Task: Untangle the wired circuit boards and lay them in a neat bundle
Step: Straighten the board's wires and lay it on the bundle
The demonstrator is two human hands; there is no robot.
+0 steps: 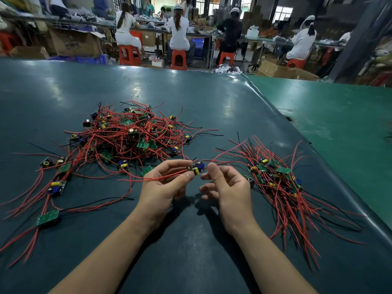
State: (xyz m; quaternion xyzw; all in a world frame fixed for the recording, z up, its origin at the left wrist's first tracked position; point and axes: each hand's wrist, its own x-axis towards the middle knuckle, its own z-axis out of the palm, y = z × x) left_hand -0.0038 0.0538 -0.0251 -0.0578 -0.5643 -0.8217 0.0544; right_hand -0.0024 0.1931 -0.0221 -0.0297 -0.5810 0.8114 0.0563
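Head-worn camera looks forward and down, close over the table [191,262].

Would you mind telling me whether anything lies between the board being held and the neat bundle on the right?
Nothing visible does. The held board is between the left hand and right hand, and only bare table mat separates it from the neat bundle.

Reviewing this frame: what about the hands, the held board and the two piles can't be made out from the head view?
- Held circuit board: markings too small; its underside faces away.
- Right hand: thumb tip sits at the board; actual contact unclear.
- Left hand: palm hidden behind its own fingers.
- Tangled pile: board count unreadable, wires overlap.
- Sorted bundle: lower boards covered by red wires.
- Loose wires at left: ends cut off by the frame edge.
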